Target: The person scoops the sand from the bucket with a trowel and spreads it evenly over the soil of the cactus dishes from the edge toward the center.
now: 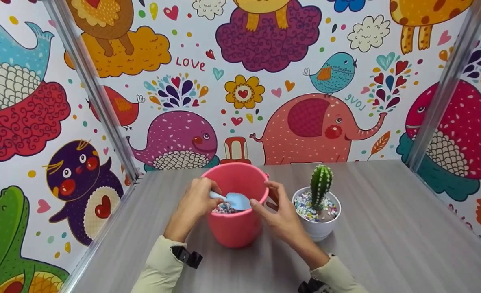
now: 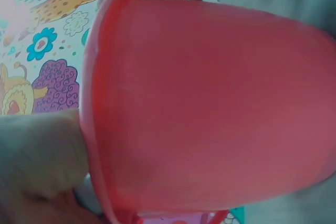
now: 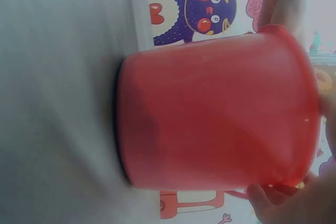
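Note:
A pink bucket (image 1: 234, 230) stands upright on the table, with small multicoloured pebbles (image 1: 223, 208) inside. My left hand (image 1: 198, 198) grips the handle of a small light-blue toy shovel (image 1: 238, 201) over the bucket's mouth. The blade lies inside the rim, toward the right. At the right of the rim, my right hand (image 1: 280, 211) holds the bucket, thumb at the near edge and fingers along the outside. Both wrist views are mostly filled by the bucket wall, and the shovel's blade is hidden there.
Right of the bucket, close to my right hand, is a white pot (image 1: 318, 230) with a green cactus (image 1: 321, 185) and coloured pebbles. The grey wood-grain table (image 1: 386, 228) meets cartoon-printed walls (image 1: 240, 53) with metal corner posts (image 1: 445, 85).

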Demonstrator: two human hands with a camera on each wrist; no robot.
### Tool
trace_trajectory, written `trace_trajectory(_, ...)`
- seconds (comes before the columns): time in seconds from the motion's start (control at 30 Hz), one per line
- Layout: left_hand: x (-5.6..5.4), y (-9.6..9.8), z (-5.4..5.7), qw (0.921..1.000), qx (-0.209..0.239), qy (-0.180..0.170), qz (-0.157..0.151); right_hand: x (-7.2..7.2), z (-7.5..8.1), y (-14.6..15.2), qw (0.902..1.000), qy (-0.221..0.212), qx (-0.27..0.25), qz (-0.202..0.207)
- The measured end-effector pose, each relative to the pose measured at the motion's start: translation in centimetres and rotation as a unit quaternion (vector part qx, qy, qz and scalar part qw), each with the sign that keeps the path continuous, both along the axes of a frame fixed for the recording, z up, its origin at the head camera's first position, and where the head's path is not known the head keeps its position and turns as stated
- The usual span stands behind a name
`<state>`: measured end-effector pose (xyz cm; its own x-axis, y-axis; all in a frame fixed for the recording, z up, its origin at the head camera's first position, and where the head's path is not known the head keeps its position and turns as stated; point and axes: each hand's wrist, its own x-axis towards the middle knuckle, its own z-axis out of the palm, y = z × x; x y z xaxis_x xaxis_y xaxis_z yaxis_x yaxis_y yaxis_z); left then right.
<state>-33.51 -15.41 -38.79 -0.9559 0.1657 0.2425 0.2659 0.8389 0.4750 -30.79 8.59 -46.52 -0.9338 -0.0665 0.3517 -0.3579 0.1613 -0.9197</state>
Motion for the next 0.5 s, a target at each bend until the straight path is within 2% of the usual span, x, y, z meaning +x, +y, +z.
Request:
trace_trajectory(0.17,0.1,0.6,0.5,0.9955,-0.092,0.024,0.002,0.3,0.3,-0.3,0.9996,-0.001,-0.025,0.016)
trace_trajectory(0.3,0.3,1.3,0.7,0.9895,-0.142,0.018,0.021,0.4,0.4,-0.3,0.9994,-0.009,-0.029,0.016)
trace_trajectory(0.5,0.1,2.4,0.8,0.9693,-0.237,0.044,0.048,0.4,0.4,-0.3,0.9992,-0.015,-0.031,0.018)
